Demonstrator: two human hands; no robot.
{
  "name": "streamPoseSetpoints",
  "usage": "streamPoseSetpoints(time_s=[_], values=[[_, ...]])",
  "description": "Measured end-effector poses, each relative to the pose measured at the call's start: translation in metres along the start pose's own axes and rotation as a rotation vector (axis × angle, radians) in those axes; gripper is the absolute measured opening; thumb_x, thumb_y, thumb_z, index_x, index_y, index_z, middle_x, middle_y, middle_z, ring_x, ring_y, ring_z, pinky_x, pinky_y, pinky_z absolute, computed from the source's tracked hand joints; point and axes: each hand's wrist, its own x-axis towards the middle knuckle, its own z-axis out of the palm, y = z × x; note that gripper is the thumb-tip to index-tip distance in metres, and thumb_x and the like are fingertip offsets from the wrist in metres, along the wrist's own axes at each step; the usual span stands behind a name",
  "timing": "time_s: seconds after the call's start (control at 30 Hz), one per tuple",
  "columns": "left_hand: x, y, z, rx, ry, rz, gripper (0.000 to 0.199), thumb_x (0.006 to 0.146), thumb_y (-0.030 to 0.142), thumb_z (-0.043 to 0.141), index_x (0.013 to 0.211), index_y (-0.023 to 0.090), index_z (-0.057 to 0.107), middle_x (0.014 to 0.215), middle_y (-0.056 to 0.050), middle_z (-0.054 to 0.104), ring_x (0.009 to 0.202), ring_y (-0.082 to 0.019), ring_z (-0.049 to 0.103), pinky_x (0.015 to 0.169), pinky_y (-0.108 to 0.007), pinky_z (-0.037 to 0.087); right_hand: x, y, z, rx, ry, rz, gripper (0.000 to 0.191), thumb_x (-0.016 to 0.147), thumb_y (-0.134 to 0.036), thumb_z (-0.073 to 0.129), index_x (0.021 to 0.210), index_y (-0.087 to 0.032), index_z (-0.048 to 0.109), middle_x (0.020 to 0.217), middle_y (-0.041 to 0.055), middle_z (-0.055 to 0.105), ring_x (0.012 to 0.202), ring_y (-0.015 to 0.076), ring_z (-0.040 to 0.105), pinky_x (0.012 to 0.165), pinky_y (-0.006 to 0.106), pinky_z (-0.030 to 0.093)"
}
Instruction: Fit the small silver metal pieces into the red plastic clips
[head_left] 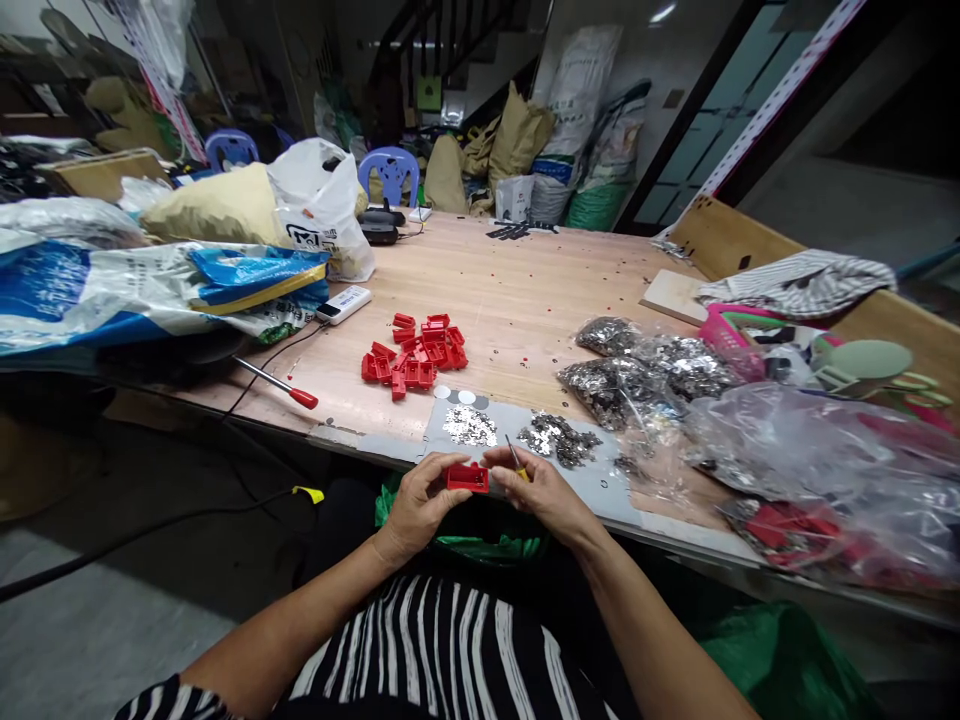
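Observation:
My left hand (418, 505) is closed on a red plastic housing (468, 478), a small box with its hollow side facing me, just off the table's front edge. In my right hand (541, 490) is a small screwdriver with a yellow handle (522, 474), its thin shaft pointing up and away. The right fingertips are close to the housing's right end; I cannot tell whether they touch it. Beyond my hands lie a pile of shiny flat metal pieces (470, 426) and a darker metal pile (559, 438) on a grey sheet (611, 480). Several more red housings (416, 355) are heaped further back.
Clear bags of metal parts (622, 385) crowd the table's right side. At left are a blue-and-white sack (97, 300), a white plastic bag (319, 205), a white power strip (345, 304) and a red-handled rod (300, 397). A green bag (487, 547) hangs below the table edge.

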Motion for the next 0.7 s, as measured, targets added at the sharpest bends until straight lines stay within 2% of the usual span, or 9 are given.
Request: streamPoseSetpoints(time_s=[0.07,0.13,0.27,0.4,0.57,0.7], values=[[0.001,-0.003,-0.002,-0.104,0.053,-0.146,0.040,0.077,0.025,0.069,0.114,0.021,0.056,0.102,-0.005,0.063,0.090,-0.018,0.064,0.079,-0.031,0.052,0.013,-0.002,-0.002,-0.351,0.163,-0.156,0.019,0.082,-0.034,0.057,0.093,-0.021,0.064,0.093,0.0039,0.065,0.073,0.0156,0.057,0.067,0.029,0.043],[0.001,-0.006,-0.004,-0.169,0.080,-0.224,0.040,0.073,0.026,0.072,0.108,0.020,0.054,0.098,-0.004,0.063,0.084,-0.017,0.064,0.073,-0.028,0.053,0.024,-0.003,-0.001,-0.643,0.251,-0.243,0.013,0.084,-0.025,0.053,0.089,-0.021,0.064,0.093,0.0049,0.066,0.086,0.0194,0.058,0.078,0.031,0.042],[0.002,-0.007,-0.008,-0.120,0.081,-0.234,0.032,0.072,0.030,0.073,0.096,0.017,0.056,0.089,-0.002,0.065,0.082,-0.016,0.064,0.075,-0.027,0.051,0.040,0.000,0.007,-0.919,0.272,-0.236,0.012,0.086,-0.022,0.052,0.090,-0.021,0.063,0.093,0.0061,0.065,0.085,0.0199,0.059,0.076,0.030,0.041],[0.004,-0.005,-0.010,-0.104,0.080,-0.229,0.031,0.072,0.031,0.073,0.095,0.017,0.058,0.088,-0.002,0.066,0.082,-0.017,0.064,0.076,-0.027,0.051,0.050,0.002,0.014,-0.980,0.281,-0.202,0.007,0.086,-0.023,0.055,0.088,-0.021,0.062,0.091,0.0065,0.063,0.081,0.0200,0.059,0.072,0.030,0.040],[0.006,-0.003,-0.011,-0.115,0.109,-0.247,0.031,0.071,0.028,0.074,0.095,0.017,0.058,0.087,-0.002,0.066,0.082,-0.017,0.064,0.079,-0.029,0.050,0.053,-0.003,0.011,-0.952,0.251,-0.207,0.005,0.084,-0.020,0.055,0.083,-0.021,0.059,0.089,0.0041,0.063,0.080,0.0179,0.058,0.072,0.028,0.039],[0.010,0.000,-0.012,-0.228,0.119,-0.283,0.033,0.072,0.028,0.073,0.099,0.017,0.058,0.091,-0.003,0.067,0.086,-0.017,0.064,0.084,-0.031,0.050,0.048,-0.008,0.004,-0.768,0.219,-0.218,0.007,0.084,-0.022,0.052,0.082,-0.021,0.058,0.085,0.0018,0.064,0.077,0.0162,0.057,0.070,0.027,0.039]])
